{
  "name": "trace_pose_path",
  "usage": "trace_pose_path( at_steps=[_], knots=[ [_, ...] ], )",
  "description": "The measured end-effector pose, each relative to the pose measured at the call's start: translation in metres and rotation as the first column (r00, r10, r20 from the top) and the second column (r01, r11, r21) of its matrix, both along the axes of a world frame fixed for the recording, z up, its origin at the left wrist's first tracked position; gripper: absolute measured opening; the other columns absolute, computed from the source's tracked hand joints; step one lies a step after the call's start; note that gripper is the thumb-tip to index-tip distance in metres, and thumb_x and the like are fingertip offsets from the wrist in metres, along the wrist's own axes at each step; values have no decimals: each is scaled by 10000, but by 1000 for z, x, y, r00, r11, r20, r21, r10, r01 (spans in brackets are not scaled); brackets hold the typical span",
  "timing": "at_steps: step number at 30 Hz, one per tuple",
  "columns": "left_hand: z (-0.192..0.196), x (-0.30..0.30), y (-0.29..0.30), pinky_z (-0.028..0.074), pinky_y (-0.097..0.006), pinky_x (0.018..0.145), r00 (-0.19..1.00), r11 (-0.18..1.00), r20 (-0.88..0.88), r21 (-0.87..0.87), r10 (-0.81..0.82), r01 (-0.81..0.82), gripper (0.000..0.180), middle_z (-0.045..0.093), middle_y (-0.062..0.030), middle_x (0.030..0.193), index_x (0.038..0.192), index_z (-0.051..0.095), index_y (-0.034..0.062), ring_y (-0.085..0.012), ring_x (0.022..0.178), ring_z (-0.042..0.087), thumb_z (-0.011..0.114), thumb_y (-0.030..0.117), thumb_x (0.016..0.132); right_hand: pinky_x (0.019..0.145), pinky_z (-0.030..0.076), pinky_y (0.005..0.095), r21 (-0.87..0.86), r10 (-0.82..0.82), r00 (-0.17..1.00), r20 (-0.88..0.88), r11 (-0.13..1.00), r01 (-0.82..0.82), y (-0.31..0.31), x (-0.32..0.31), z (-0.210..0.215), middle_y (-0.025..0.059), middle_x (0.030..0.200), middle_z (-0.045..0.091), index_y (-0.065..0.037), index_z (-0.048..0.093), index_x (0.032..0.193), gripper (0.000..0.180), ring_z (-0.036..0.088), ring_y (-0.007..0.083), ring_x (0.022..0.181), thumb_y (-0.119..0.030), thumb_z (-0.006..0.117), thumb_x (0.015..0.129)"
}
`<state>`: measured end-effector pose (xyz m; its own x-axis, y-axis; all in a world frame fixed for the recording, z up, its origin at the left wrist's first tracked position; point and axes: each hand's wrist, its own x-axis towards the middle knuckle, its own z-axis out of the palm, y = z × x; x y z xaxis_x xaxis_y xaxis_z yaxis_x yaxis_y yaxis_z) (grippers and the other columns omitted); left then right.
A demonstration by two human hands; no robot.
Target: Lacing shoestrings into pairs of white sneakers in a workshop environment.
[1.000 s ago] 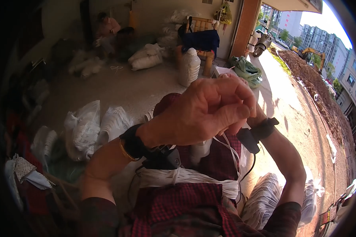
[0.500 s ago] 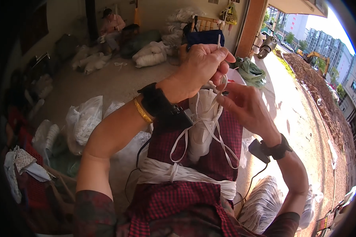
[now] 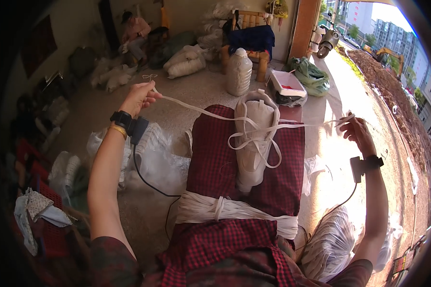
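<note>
A tall white plastic jug (image 3: 238, 71) stands on the concrete floor; just right of it lies a white tray (image 3: 287, 82), then a green bag (image 3: 311, 74); behind the jug a wooden chair (image 3: 246, 28); far left, a seated person (image 3: 136, 36).

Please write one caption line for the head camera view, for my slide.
Left hand and right hand pull white cord ends apart over a white shoe form on the lap.

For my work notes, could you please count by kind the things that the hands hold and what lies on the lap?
White strap ends pulled by the left hand and right hand: 2
White shoe form on the leg: 1
Bundle of white straps across the lap: 1
Total: 4
</note>
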<state>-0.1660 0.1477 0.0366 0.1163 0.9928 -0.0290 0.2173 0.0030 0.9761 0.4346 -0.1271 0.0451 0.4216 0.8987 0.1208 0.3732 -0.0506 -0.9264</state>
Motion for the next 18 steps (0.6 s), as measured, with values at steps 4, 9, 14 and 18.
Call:
trace_pose_path(
  at_steps=[4, 9, 14, 18],
  knots=[
    [-25, 77, -73, 541, -325, 690, 860, 781, -496, 582, 121, 226, 397, 685, -101, 748, 1198, 577, 6, -189, 682, 666, 694, 104, 831, 584, 528, 322, -285, 37, 693, 720, 926, 247, 18, -19, -32, 148, 637, 669, 14, 693, 777, 216, 696, 220, 654, -151, 617, 893],
    [-12, 137, -154, 491, -379, 862, 636, 270, -711, 576, -300, 771, 360, 502, -108, 1081, 1012, 610, 71, -281, 993, 566, 749, -25, 694, 950, 480, 436, 169, 97, 567, 818, 902, -398, 26, -132, -11, 177, 1006, 646, 7, 562, 1076, 380, 615, 337, 1005, 101, 446, 727],
    [-19, 149, -146, 492, -379, 836, 538, -29, -829, 548, -153, 836, 174, 548, -88, 988, 835, 649, 49, -271, 962, 567, 760, 5, 709, 767, 447, 425, -1, 318, 461, 828, 825, -566, 35, -172, -15, 157, 796, 621, 10, 608, 902, 170, 596, 290, 873, -139, 529, 923],
    [-23, 159, -149, 509, -369, 717, 718, -17, -666, 736, -202, 677, 160, 600, -51, 818, 838, 655, 55, -244, 822, 605, 748, -12, 726, 547, 389, 364, -2, 414, 779, 471, 883, -469, 34, -182, -15, 99, 590, 532, 38, 587, 713, 513, 495, 156, 569, -367, 521, 1021]
  ],
)
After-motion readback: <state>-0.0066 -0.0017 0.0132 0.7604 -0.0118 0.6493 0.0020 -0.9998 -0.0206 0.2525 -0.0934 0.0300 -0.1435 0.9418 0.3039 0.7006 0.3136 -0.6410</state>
